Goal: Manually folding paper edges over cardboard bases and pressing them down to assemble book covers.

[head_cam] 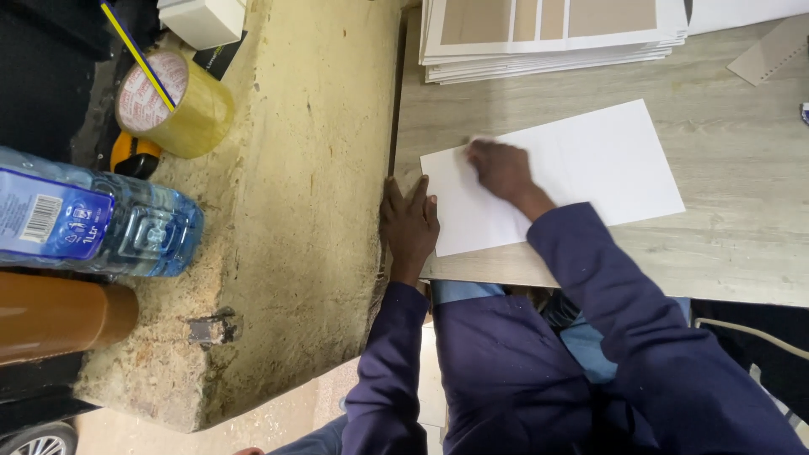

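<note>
The white sheet (581, 168) lies flat on the wooden surface (742, 244), near its left edge. The right hand (499, 168), blurred, fingers curled, presses on the sheet's left part. The left hand (409, 221) rests flat and open at the sheet's left edge, pinning it. For a clean result, hold the edge firmly and apply even pressure. A stack of printed sheets (548, 38) lies well apart.

Left hand (410, 226) flat, right hand (500, 171) curled

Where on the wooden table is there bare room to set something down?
Bare table lies right of the white sheet, and in a strip between it and the card stack. The left edge is crowded: left hand, right hand.
</note>
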